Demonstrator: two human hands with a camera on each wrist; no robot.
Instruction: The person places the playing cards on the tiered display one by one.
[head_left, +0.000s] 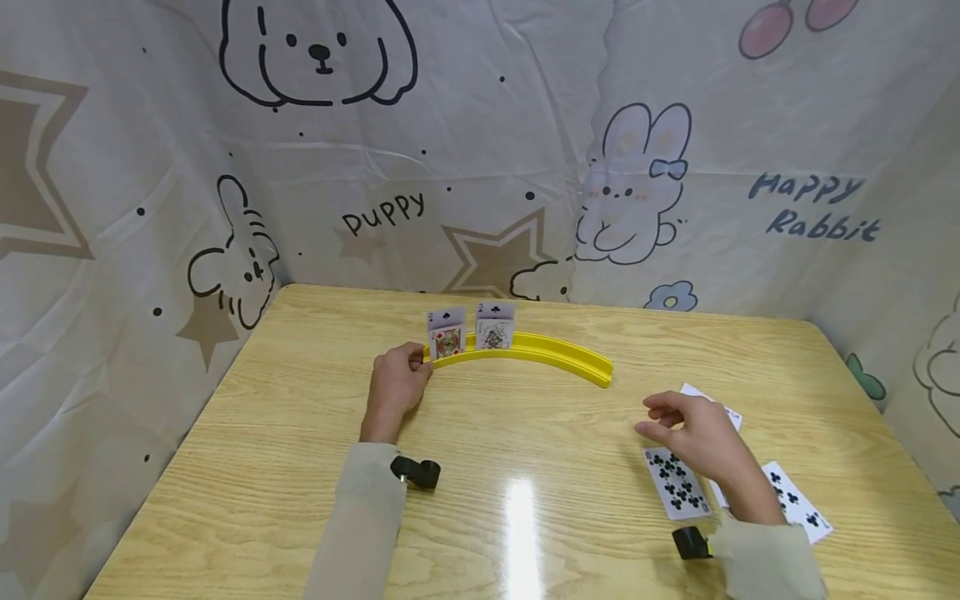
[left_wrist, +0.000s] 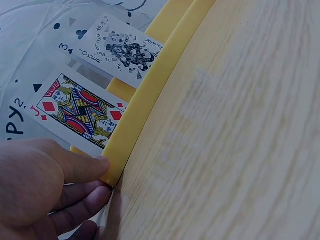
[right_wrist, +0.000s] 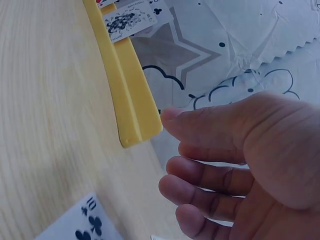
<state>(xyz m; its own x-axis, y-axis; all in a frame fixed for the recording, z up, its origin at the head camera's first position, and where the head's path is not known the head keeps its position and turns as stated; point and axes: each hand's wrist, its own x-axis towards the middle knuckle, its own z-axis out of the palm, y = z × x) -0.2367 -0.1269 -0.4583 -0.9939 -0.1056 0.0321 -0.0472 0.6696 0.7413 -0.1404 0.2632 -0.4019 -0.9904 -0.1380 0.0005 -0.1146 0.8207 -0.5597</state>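
Note:
My left hand pinches the left end of a curved yellow card holder, thumb on its front wall. Two pairs of playing cards stand upright in the holder's slot. A jack of diamonds fronts the left pair, with a 2 behind it. In the other pair a joker covers most of a 3 of clubs. My right hand hovers right of the holder, fingers loosely bent, holding nothing. Below it lies a ten of clubs face up.
A seven of clubs lies at the right, partly behind my right wrist. Another card shows past my right hand, mostly hidden. A printed cloth hangs behind the wooden table.

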